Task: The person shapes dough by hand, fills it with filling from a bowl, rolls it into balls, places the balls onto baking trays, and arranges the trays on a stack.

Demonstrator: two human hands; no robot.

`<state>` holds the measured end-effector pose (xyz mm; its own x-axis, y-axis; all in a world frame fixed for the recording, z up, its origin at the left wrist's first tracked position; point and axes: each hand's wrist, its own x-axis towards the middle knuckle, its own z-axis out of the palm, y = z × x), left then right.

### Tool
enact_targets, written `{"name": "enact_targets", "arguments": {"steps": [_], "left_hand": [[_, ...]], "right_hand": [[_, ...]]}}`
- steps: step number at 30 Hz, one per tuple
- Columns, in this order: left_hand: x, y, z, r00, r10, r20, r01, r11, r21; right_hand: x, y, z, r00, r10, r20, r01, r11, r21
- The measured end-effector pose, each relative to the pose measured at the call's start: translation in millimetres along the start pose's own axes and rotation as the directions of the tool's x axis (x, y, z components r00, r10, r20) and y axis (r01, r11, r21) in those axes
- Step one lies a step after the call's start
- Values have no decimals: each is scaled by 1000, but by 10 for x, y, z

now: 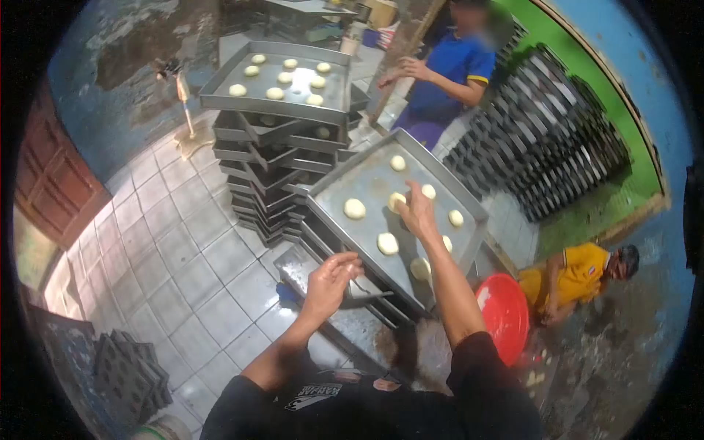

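Observation:
My right hand (416, 211) is over a metal tray (370, 172), its fingers at a pale dough ball (397, 202) near the tray's middle. Several other round dough pieces lie spread on the same tray, among them one at the left (354, 209) and one nearer me (387, 243). This tray tops a stack of similar trays. To the left of its near edge, my left hand (331, 282) hangs with fingers bent; whether anything is between them cannot be made out.
Behind stands another crisscrossed stack, its top tray (220, 92) holding dough balls. A red basin (502, 319) is at the right, beside a person in yellow (572, 275). A person in blue (451, 70) stands beyond, near tall stacks of dark trays (543, 132).

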<state>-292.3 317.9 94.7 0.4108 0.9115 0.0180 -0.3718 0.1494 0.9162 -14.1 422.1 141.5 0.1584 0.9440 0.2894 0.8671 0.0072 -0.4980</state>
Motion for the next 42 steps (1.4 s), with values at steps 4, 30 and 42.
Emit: {"name": "enact_targets", "arguments": {"steps": [4, 30, 42], "left_hand": [[-234, -127, 887, 965, 156, -211, -173, 983, -63], [-2099, -2820, 2871, 677, -569, 466, 280, 786, 552], [-646, -2649, 3538, 662, -600, 449, 586, 788, 190]], "right_hand": [[-1287, -520, -492, 960, -189, -204, 217, 968, 125], [-5556, 1394, -1298, 984, 172, -45, -157, 960, 231], [-5513, 5252, -790, 866, 369, 337, -293, 921, -255]]}}
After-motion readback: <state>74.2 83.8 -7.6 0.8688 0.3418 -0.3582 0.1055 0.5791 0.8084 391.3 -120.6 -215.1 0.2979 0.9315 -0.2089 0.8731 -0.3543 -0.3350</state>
